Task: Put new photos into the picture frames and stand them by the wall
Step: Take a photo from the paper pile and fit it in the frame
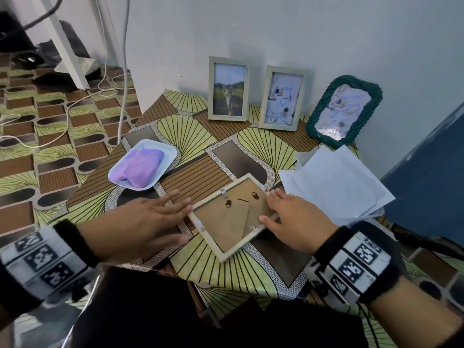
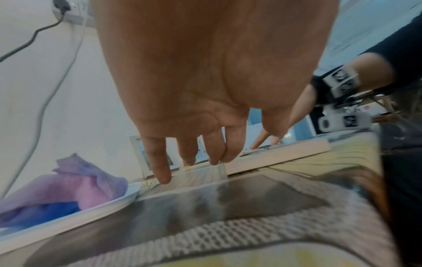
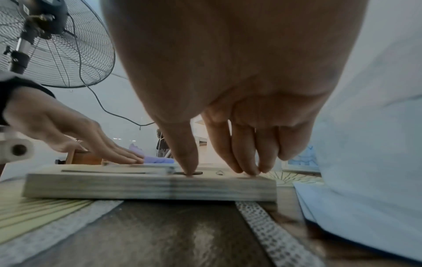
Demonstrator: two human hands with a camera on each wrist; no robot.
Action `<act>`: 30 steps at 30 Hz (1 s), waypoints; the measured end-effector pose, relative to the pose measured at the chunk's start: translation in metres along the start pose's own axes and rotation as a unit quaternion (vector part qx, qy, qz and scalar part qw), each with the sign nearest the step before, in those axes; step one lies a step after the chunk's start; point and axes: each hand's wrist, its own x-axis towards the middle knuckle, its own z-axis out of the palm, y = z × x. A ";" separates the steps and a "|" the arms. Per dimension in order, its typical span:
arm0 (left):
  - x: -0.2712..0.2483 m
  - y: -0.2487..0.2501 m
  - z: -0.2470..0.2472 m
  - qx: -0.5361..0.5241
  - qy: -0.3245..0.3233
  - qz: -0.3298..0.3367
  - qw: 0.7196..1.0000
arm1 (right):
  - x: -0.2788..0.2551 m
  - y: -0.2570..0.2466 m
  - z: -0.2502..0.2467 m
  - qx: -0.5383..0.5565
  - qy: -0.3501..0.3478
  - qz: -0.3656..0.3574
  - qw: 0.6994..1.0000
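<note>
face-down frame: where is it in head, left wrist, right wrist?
Head: face-down frame lower centre, between left hand and right hand.
Left wrist: pale edge right of centre, beyond the fingertips.
Right wrist: wooden slab across the middle, under the fingertips.
Shared landmark: purple cloth.

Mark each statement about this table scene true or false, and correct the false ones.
1. Three frames stand by the wall. True: two pale wooden ones and a green frame.
2. The frame on the table lies face up. False: its brown backing with the stand faces up.
3. The right hand rests on that frame. True.
4. The white tray holds photos. False: it holds a purple cloth.
5. The left hand grips a photo. False: its fingers are straight, holding nothing.
</note>
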 end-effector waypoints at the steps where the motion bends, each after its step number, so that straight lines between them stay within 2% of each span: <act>1: 0.006 -0.003 -0.003 -0.024 -0.008 -0.005 1.000 | -0.006 0.001 0.001 -0.001 0.012 0.002 1.000; 4: 0.024 -0.008 -0.007 -0.056 -0.035 -0.020 0.998 | -0.020 0.003 -0.003 0.024 0.069 0.006 0.997; 13: 0.065 -0.013 -0.022 -0.049 -0.075 -0.034 0.995 | -0.024 0.005 -0.012 0.035 0.115 0.031 0.992; 17: 0.070 -0.014 -0.026 -0.074 -0.044 -0.029 0.996 | -0.020 0.002 -0.012 0.052 0.132 0.048 0.989; 24: 0.049 0.007 -0.014 -0.123 0.117 -0.033 0.985 | -0.008 0.000 -0.007 0.059 0.129 0.052 0.988; 26: 0.042 0.015 -0.011 -0.128 0.119 -0.048 0.984 | -0.004 -0.002 -0.004 0.053 0.111 0.051 0.991; 30: 0.039 0.024 -0.006 -0.117 0.062 -0.076 0.988 | 0.002 -0.003 0.000 0.045 0.098 0.061 0.992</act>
